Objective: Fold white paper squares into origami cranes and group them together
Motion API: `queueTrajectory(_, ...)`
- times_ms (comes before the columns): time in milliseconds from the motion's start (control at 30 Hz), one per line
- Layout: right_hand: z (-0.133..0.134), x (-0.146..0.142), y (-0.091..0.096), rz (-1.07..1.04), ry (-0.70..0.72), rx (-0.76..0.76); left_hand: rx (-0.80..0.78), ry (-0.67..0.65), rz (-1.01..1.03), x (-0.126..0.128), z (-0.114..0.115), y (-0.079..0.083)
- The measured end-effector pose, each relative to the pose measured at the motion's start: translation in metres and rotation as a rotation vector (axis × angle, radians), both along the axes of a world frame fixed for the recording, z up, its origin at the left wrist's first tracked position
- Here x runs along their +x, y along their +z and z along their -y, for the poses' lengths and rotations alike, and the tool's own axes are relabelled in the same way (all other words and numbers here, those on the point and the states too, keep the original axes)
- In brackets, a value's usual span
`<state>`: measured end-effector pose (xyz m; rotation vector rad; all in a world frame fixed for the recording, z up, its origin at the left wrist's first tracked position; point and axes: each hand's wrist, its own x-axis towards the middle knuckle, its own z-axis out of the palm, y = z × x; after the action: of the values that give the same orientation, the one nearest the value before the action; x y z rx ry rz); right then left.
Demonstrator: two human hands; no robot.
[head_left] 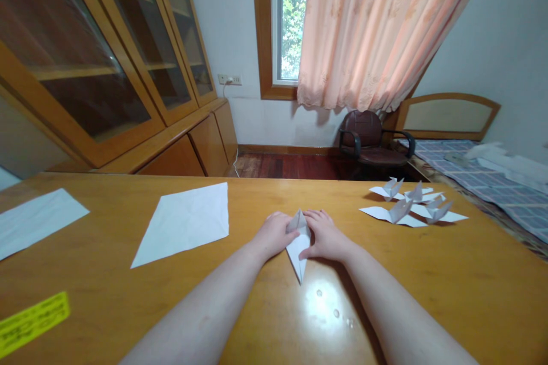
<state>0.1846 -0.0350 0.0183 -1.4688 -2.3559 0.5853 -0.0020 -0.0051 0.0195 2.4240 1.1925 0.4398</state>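
A sheet of white paper (297, 251), folded into a narrow kite shape, lies on the wooden table with its long point towards me. My left hand (276, 235) grips its left edge, the thumb resting on top of the paper. From the other side my right hand (329, 238) holds the right edge, its thumb pressing near the middle crease. The fingers of both hands curl around the upper part and partly hide it. Several folded paper cranes (400, 212) with raised wings stand together at the far right of the table.
Left of my hands lies a flat white paper sheet (190, 222); another paper sheet (38, 222) is at the far left. A yellow label (34, 322) sits near the front left. Beyond the table (483, 285) are a brown armchair (366, 137), a bed and a glass-door cabinet (128, 68).
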Motion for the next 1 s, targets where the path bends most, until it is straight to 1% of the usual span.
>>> queueTrajectory(133, 0.0, 0.0, -0.002, -0.015, 0.021, -0.016, -0.035, 0.023, 0.005, 0.0, 0.001, 0.003)
queueTrajectory(267, -0.001, -0.001, -0.003, -0.069, -0.027, 0.006, -0.032, 0.025, 0.017, -0.001, 0.003, 0.005)
queueTrajectory(400, -0.004, -0.001, -0.004, -0.147, -0.091, 0.031, -0.009, 0.042, 0.039, -0.001, 0.002, 0.002)
queueTrajectory(733, -0.006, 0.0, -0.007, -0.233, -0.125, 0.096, -0.043, 0.109, 0.108, -0.003, -0.001, -0.008)
queueTrajectory(867, -0.005, 0.0, -0.006, -0.24, -0.142, 0.114, -0.059, 0.128, 0.125, -0.003, -0.001, -0.008)
queueTrajectory(1000, -0.005, 0.001, -0.005, -0.228, -0.18, 0.141, -0.053, 0.12, 0.122, -0.003, -0.001, -0.008)
